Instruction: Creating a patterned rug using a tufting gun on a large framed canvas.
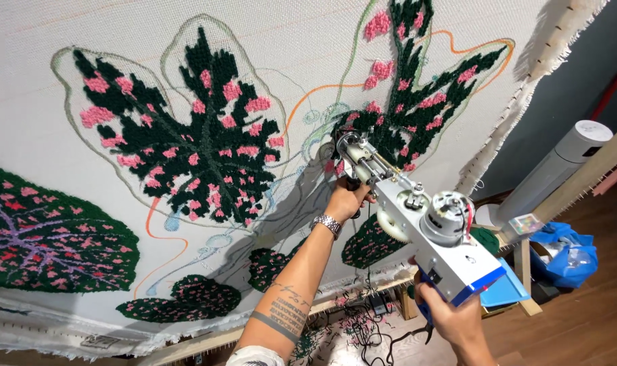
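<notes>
The person holds a tufting gun (417, 230) with both hands and presses its front end against a big white cloth (37, 122) that is stretched on a wooden frame (363, 288). The left hand (347, 200) is closed around the front handle of the gun, just under the metal nose, and it wears a metal wristwatch (327, 224); the forearm shows dark tattoos. The right hand (451, 315) is closed around the blue rear grip at the bottom of the gun, near the lower edge of the view. The gun is white and silver with a round motor on its side, and it points up and to the left, its tip touching the cloth beside a dark green leaf with pink spots (417, 88). Another large leaf of the same colours (186, 142) is to the left of it. On the right stand a white tower fan (559, 169) and a blue plastic bag (566, 254), on a wooden floor (593, 318).
</notes>
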